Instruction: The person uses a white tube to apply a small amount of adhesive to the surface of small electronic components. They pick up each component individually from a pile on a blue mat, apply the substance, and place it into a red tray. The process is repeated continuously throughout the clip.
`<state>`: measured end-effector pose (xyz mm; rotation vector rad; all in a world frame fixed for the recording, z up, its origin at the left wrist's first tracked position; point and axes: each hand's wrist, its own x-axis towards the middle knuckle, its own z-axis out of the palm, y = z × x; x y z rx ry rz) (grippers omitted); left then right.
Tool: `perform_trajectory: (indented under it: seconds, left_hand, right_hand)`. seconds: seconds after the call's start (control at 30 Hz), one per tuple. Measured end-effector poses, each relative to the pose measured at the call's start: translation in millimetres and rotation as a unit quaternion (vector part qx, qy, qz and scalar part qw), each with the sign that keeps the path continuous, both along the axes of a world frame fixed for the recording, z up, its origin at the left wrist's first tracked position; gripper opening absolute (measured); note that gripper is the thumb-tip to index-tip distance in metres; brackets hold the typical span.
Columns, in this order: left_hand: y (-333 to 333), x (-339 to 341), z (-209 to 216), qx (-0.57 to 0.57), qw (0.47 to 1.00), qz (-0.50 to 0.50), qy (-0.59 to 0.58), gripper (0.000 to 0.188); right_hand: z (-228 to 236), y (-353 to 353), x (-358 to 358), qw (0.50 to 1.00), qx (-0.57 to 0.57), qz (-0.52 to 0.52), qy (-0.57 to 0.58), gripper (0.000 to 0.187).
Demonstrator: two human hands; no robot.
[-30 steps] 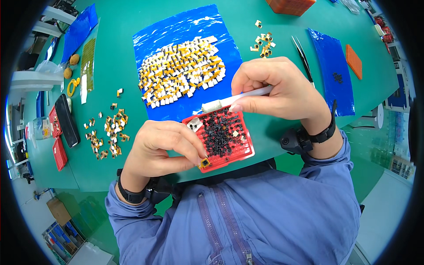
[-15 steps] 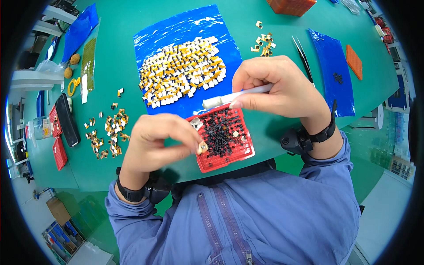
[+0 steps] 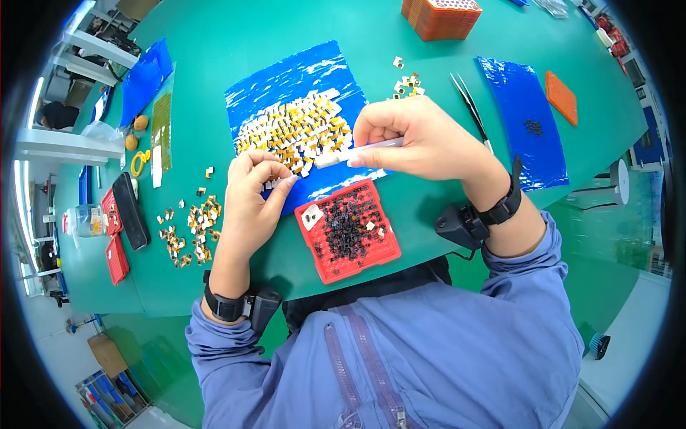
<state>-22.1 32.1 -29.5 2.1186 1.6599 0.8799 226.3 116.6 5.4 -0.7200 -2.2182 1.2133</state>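
Observation:
My right hand (image 3: 421, 136) grips a white pen-like stick (image 3: 379, 147), with its thick, pale, wrapped-looking tip pointing left over the blue sheet (image 3: 282, 71). On that sheet many small white-and-gold pieces (image 3: 293, 125) lie packed in rows. At the lower left of the rows, my left hand (image 3: 254, 204) has thumb and forefinger pinched together; whatever is between them is too small to make out. Just below both hands, a red tray (image 3: 330, 273) holds many tiny black parts (image 3: 346, 229), a white scrap (image 3: 311, 216) and a couple of small pale bits.
Loose white-and-gold pieces (image 3: 193, 232) lie left, with more (image 3: 409, 87) beyond my right hand. Tweezers (image 3: 471, 107) and another blue sheet (image 3: 525, 154) with black parts lie right. An orange stack (image 3: 439, 21) stands far back; a black case (image 3: 131, 213) and yellow scissors (image 3: 140, 163) lie left.
My left hand has moved from above the red tray, with a small pale piece in its fingers, up to the edge of the rows. My right hand still holds the stick.

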Motion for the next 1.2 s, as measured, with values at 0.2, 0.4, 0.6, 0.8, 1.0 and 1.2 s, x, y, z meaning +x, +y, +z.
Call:
perform_trajectory:
  seconds: [0.2, 0.4, 0.6, 0.8, 1.0, 1.2]
  left_hand:
    - [1, 0, -5, 0.009, 0.999, -0.005, 0.051, 0.008]
    - [4, 4, -6, -0.002, 0.999, 0.022, 0.029, 0.012]
    - [4, -7, 0, 0.018, 0.998, 0.036, -0.047, 0.018]
    - [-13, -60, 21, -0.001, 0.978, 0.132, -0.159, 0.018]
    - [-48, -98, 32, -0.089, 0.977, 0.181, 0.064, 0.015]
    - [-45, -90, 21, -0.123, 0.972, 0.168, 0.107, 0.011]
  right_hand:
    - [0, -1, 1, 1.0, 0.009, -0.007, 0.003, 0.02]
    - [-4, 0, -1, 1.0, 0.004, -0.01, 0.009, 0.026]
    - [-2, 0, -1, 1.0, 0.005, -0.007, -0.006, 0.017]
    - [4, -3, 1, 0.999, -0.042, -0.01, -0.011, 0.018]
    - [5, -6, -3, 1.0, -0.01, -0.001, -0.009, 0.017]
    - [9, -8, 0, 1.0, -0.005, -0.014, -0.019, 0.016]
